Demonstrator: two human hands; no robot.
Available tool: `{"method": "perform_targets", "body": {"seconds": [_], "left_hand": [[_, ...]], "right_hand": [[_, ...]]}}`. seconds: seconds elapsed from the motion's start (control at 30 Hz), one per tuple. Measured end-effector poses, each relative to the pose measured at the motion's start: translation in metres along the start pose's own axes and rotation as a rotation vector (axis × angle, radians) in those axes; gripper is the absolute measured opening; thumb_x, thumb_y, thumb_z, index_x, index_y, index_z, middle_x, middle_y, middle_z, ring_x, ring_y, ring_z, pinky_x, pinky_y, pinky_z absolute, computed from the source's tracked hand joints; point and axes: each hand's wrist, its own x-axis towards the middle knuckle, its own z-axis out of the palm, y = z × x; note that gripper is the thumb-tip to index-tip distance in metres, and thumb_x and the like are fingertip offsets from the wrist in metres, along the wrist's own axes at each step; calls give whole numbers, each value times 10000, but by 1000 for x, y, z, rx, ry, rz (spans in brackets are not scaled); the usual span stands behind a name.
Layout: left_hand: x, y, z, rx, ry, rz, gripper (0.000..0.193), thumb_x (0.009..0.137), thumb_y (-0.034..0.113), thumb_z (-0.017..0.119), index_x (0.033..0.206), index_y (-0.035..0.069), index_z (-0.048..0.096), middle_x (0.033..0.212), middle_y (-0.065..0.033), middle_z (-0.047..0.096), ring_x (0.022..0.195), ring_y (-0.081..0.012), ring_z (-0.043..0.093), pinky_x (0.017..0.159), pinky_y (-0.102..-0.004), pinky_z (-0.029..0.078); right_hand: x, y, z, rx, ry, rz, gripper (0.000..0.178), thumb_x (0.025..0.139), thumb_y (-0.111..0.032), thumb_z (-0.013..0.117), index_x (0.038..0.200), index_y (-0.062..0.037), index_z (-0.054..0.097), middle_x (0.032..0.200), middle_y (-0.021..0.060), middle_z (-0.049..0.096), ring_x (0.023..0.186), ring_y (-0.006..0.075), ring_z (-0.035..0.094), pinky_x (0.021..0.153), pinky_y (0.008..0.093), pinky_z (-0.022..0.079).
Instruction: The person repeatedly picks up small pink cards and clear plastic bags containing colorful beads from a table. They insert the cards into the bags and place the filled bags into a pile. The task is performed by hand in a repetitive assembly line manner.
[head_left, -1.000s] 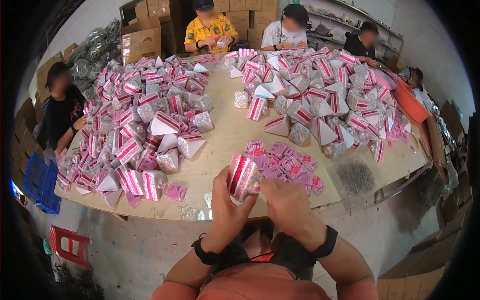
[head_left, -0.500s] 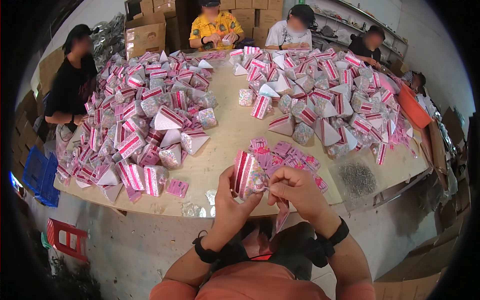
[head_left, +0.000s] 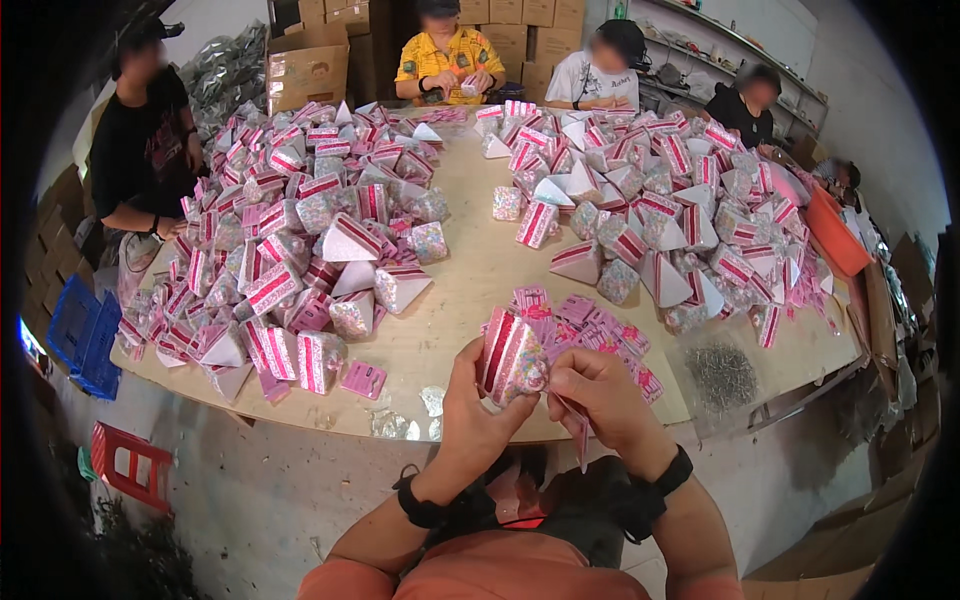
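Observation:
My left hand (head_left: pixel 482 418) is closed around a cake-slice-shaped plush toy (head_left: pixel 513 360), its red, pink and white layered side turned to the left and its speckled, multicoloured side to the right. Beside the toy's right end, my right hand (head_left: pixel 606 402) is in a pinch. A pink card (head_left: pixel 579 428) hangs down from those fingers. What joins the card to the toy, if anything, is hidden by the fingertips. Just beyond both hands, several loose pink cards (head_left: pixel 590 330) lie spread on the table (head_left: pixel 450 270).
Large heaps of similar cake-slice toys (head_left: pixel 350 240) cover the left and right of the table. A clear bag of small dark pieces (head_left: pixel 725 375) lies at the right edge, an orange basin (head_left: pixel 836 230) farther back. Several people sit around. A red stool (head_left: pixel 130 465) stands lower left.
The whole view has shifted slightly. My right hand's fingertips have drawn in against the toy's right end, where a thin pale strand showed before. My left hand still holds the toy.

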Motion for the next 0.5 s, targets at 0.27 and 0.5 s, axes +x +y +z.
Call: {"method": "perform_targets", "body": {"seconds": [0.27, 0.5], "left_hand": [[-1, -3, -3, 170, 26, 50, 755, 730, 136, 742, 1327, -67, 326, 1212, -234, 466, 1138, -318, 507, 965, -377, 417], [6, -17, -12, -8, 15, -126, 704, 754, 114, 733, 1327, -11, 345, 1145, -133, 532, 1023, -185, 554, 863, -315, 467]], "right_hand": [[4, -5, 6, -204, 48, 103, 159, 866, -175, 607, 812, -28, 579, 635, 59, 593, 476, 95, 520, 423, 210, 395], [5, 15, 5, -88, 60, 4, 130, 867, -138, 584, 842, -11, 576, 667, 69, 602, 470, 99, 500, 437, 234, 412]]}}
